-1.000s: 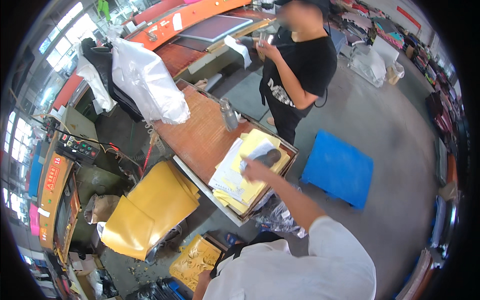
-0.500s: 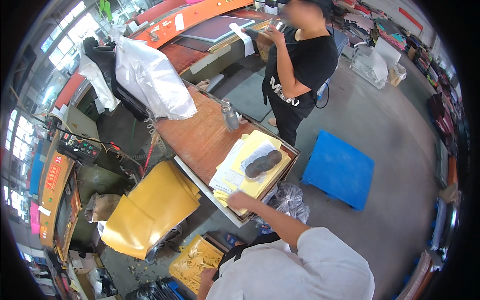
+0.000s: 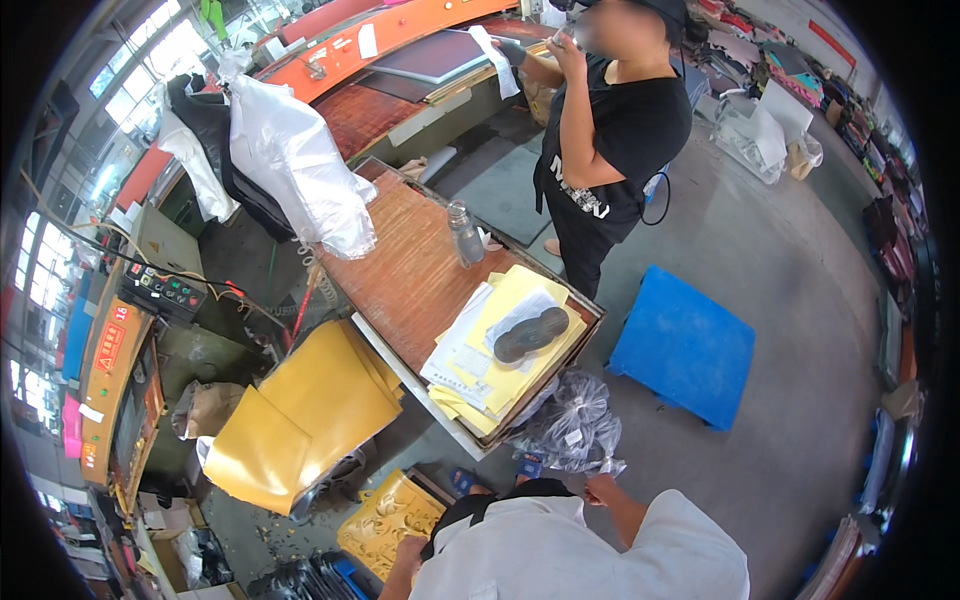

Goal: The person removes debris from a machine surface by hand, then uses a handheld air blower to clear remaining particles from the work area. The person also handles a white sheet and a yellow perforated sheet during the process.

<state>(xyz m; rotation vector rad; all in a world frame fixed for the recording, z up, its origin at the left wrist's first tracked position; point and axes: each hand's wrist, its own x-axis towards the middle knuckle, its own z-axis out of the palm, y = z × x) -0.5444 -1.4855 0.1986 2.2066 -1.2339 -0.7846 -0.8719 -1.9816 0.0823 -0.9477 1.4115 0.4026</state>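
Note:
My right hand is low at my right side, just below a clear plastic bag beside the table. Its fingers look curled; whether it holds the bag's edge I cannot make out. My left hand hangs by my left side, next to yellow sheet with cut-out shapes; its fingers are too small to read. Ahead of me on the wooden table lies a stack of yellow and white papers, with a dark shoe-sole-shaped piece on top.
A clear bottle and white plastic sheeting are on the table. Large yellow sheets lie to its left. A blue platform stands on the floor at right. Across the table stands a person in black, one hand raised.
My right hand has left the near edge of the paper stack and come down and right to beside the plastic bag. The view has shifted slightly. My left hand stays about where it was.

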